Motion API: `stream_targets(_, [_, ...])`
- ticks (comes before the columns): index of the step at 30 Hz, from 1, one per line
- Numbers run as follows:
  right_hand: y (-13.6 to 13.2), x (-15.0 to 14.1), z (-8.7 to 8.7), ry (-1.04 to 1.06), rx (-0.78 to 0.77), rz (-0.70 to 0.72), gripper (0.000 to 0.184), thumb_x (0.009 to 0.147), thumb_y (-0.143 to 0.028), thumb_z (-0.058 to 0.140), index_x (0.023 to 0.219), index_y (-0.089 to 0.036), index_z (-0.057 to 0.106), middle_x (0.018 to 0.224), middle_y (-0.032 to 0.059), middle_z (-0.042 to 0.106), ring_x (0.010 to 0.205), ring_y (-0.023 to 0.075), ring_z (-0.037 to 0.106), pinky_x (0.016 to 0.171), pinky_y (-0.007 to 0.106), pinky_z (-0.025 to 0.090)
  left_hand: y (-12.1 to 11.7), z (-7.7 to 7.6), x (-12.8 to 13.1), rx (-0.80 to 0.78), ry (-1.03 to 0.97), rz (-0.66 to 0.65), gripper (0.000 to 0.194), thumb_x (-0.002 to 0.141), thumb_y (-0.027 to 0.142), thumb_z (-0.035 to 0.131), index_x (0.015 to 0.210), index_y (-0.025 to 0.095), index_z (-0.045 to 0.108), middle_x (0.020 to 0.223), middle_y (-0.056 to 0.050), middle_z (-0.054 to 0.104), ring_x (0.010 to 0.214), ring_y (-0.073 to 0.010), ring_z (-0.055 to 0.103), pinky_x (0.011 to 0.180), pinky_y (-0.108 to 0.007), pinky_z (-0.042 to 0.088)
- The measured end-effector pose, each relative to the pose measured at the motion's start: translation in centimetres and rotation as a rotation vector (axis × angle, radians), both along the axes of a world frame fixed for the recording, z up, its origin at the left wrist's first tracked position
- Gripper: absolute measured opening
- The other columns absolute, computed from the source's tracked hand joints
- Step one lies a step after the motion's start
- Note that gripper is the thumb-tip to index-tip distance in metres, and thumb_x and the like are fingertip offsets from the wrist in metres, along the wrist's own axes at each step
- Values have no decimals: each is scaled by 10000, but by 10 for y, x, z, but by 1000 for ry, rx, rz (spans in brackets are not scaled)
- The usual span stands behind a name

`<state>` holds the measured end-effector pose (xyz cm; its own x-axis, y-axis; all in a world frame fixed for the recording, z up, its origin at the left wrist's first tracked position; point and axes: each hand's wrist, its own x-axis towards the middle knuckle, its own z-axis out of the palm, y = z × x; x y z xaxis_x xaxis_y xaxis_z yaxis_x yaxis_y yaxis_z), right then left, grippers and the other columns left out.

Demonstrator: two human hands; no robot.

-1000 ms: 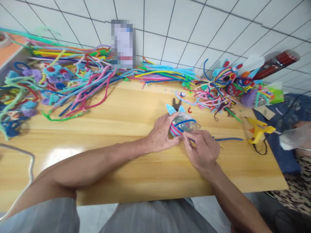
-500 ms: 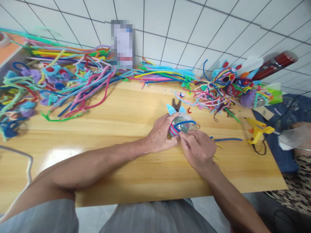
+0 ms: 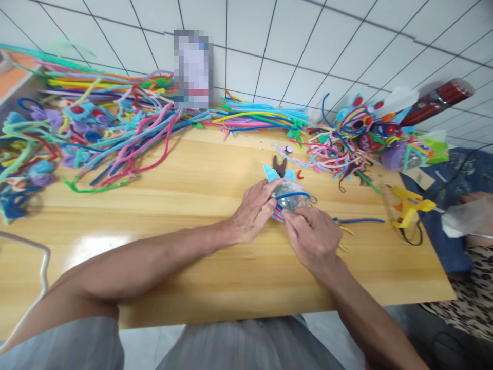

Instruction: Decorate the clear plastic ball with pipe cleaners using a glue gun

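Observation:
A clear plastic ball (image 3: 289,203) lies on the wooden table, with pink and blue pipe cleaners bent around its near left side. A blue pipe cleaner (image 3: 292,195) arches across its top. Light-blue ear-like pieces (image 3: 272,173) and a brown forked piece (image 3: 279,165) stick out at its far side. My left hand (image 3: 254,208) is closed round the ball's left side, its thumb pressing near the blue strip. At the near edge, my right hand (image 3: 314,231) pinches a blue pipe cleaner against the ball; its fingertips partly hide the end.
A yellow glue gun (image 3: 410,205) sits at the right, with blue and yellow pipe-cleaner pieces (image 3: 362,221) to its left. Heaps of pipe cleaners (image 3: 146,128) line the wall. Decorated balls (image 3: 408,154) stand at the back right. Another person's hand (image 3: 477,200) is at the right edge.
My left thumb has moved up from the ball's near edge onto the strips. The blue strip on top sits flatter. My right hand stays almost in place.

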<state>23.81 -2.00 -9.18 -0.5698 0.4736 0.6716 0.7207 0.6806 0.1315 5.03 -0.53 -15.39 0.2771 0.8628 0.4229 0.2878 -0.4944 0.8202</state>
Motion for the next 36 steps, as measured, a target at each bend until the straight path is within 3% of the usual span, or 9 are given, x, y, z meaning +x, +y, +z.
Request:
stream_targets(6, [0,4,1,-23,-28,40,143,960,-116,686,999,-250,657,808,6,710,743,163,641,721,312,477,0,2,-2,-8,25,-13,568,1124,478,251,1628,236,347,1551,-147,551,1447,-276,495,1217,-497,388])
stream_targets(15, [-1,20,-2,-111,-63,62,398,929,-72,660,1270,-278,667,866,15,753,741,167,645,721,315,460,0,3,-2,-14,38,-21,579,1123,493,251,1639,243,323,1541,-154,556,1421,-288,514,1205,-517,395])
stream_targets(28, [0,20,-4,-90,-67,59,545,907,-37,677,1390,-288,642,885,20,748,771,166,642,733,307,462,0,0,-2,-34,17,-7,564,1133,446,235,1629,211,366,1579,-164,529,1469,-269,480,1245,-483,351])
stream_targets(33, [-1,20,-3,-108,-47,44,465,930,-52,670,1335,-280,657,854,19,751,750,168,641,719,313,459,4,-2,-1,-1,33,-28,679,1090,597,322,1638,196,350,1529,-192,549,1414,-327,515,1199,-513,403])
stream_targets(36, [-1,20,-3,-116,-48,42,452,936,-54,658,1329,-278,653,852,20,753,739,171,643,714,319,465,5,-4,0,6,42,-22,669,1086,590,352,1643,219,331,1513,-183,559,1388,-325,531,1184,-516,418])
